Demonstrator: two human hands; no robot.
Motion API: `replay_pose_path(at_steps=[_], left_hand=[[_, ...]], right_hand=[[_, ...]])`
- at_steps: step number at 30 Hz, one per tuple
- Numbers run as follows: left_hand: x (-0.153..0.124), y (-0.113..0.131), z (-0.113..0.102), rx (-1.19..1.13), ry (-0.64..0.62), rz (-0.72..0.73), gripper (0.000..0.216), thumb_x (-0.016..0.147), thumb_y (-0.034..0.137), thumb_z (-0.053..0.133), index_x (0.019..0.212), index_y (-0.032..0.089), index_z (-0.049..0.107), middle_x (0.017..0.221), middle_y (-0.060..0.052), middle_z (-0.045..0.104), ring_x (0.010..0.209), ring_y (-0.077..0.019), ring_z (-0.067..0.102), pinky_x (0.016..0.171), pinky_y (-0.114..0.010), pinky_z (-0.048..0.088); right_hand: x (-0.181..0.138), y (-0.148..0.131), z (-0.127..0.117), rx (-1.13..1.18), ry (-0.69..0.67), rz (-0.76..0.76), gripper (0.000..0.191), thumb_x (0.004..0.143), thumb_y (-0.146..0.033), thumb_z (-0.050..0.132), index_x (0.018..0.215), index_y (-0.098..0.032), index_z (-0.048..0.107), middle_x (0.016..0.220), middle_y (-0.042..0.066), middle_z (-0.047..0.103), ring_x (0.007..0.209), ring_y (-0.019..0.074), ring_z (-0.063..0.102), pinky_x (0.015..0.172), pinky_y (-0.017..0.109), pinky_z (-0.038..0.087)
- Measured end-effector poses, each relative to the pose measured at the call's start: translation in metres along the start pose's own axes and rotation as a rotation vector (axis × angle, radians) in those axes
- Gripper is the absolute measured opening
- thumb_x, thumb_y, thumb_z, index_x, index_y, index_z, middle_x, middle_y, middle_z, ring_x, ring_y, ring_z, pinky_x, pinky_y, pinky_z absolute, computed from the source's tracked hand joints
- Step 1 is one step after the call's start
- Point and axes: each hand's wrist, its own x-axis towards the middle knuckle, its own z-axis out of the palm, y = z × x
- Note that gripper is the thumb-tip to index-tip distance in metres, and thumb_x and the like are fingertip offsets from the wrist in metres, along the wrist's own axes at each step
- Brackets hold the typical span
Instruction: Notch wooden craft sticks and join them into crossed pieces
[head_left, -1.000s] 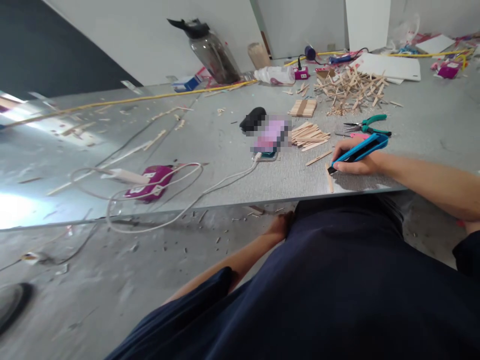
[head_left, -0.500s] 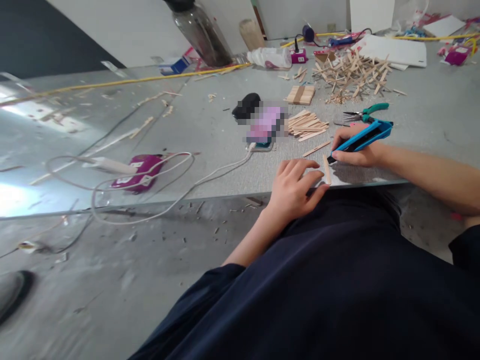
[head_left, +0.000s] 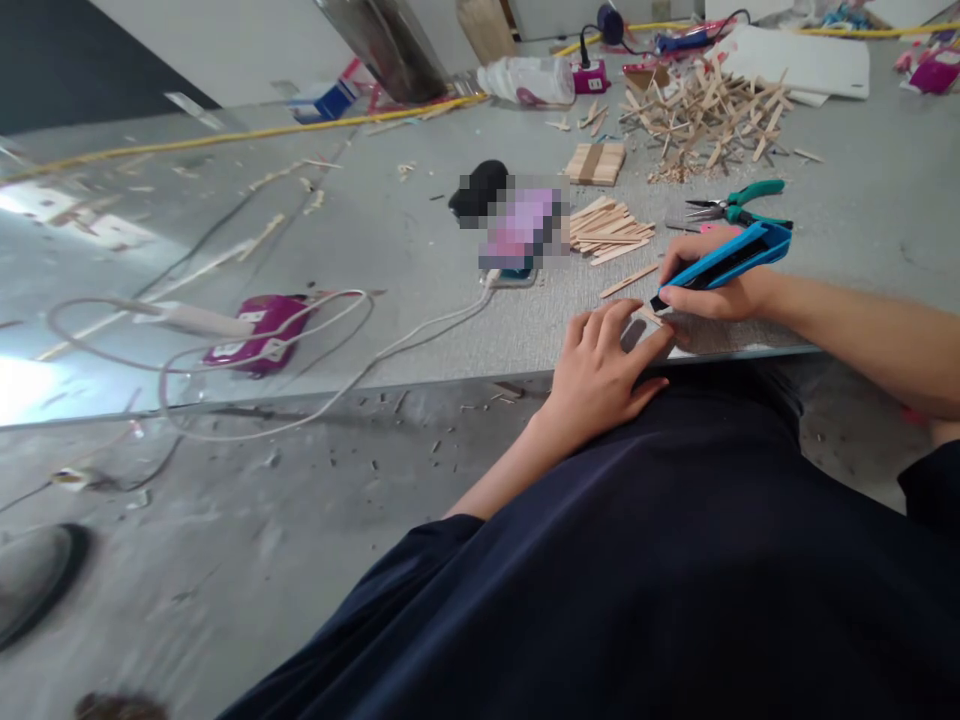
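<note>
My right hand (head_left: 712, 275) grips a blue utility knife (head_left: 739, 262) like a pen, its dark tip pointing down and left over a wooden craft stick (head_left: 651, 315) at the table's front edge. My left hand (head_left: 604, 355) holds that stick down on the table, fingertips at its ends and the thumb by the edge; the fingers partly hide the stick. Just beyond lies another craft stick (head_left: 628, 281), with a loose pile of sticks (head_left: 609, 230) behind it. Green-handled pliers (head_left: 731, 207) rest behind my right hand.
A banded bundle of sticks (head_left: 595, 163) and a heap of joined sticks (head_left: 709, 115) lie farther back. Left of them are a blurred-out phone (head_left: 521, 230) and a black object (head_left: 478, 190). A white cable (head_left: 420, 340) loops near a purple device (head_left: 259, 335).
My left hand has shifted right onto the craft stick, which has turned and is now more covered. The knife tip has moved slightly up and left. The camera view has shifted a little.
</note>
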Motion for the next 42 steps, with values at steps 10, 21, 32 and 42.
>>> replay_pose_path(at_steps=[10,21,32,42], left_hand=[[0.000,0.008,0.014,0.033,-0.022,-0.037,0.059,0.110,0.031,0.081,0.167,0.033,0.068,0.184,-0.024,0.058,0.167,-0.0470,0.064,0.131,-0.066,0.057],[0.005,0.012,0.009,0.085,-0.050,-0.070,0.044,0.122,0.030,0.062,0.164,0.036,0.071,0.183,-0.020,0.061,0.168,-0.0388,0.064,0.132,-0.059,0.058],[0.005,0.014,0.010,0.055,-0.077,-0.097,0.046,0.122,0.028,0.061,0.167,0.033,0.067,0.183,-0.021,0.060,0.172,-0.0387,0.060,0.135,-0.062,0.054],[0.007,0.018,0.010,0.015,-0.086,-0.125,0.042,0.121,0.030,0.062,0.162,0.029,0.072,0.184,-0.023,0.059,0.173,-0.0412,0.059,0.137,-0.066,0.053]], right_hand=[[-0.004,-0.001,-0.002,-0.104,-0.011,0.056,0.024,0.097,-0.052,0.077,0.090,-0.030,0.071,0.086,0.003,0.079,0.080,0.0250,0.072,0.083,0.044,0.059],[-0.006,0.007,0.002,-0.095,0.030,-0.051,0.026,0.099,-0.054,0.073,0.095,-0.029,0.073,0.092,0.006,0.082,0.078,0.0233,0.072,0.078,0.043,0.062],[-0.009,0.003,0.002,-0.151,0.031,-0.111,0.025,0.103,-0.051,0.071,0.094,-0.029,0.071,0.083,0.004,0.082,0.069,0.0177,0.068,0.067,0.037,0.056],[-0.011,0.002,0.007,-0.096,0.028,-0.055,0.033,0.101,-0.060,0.073,0.093,-0.028,0.074,0.075,0.002,0.077,0.061,0.0180,0.063,0.064,0.039,0.059]])
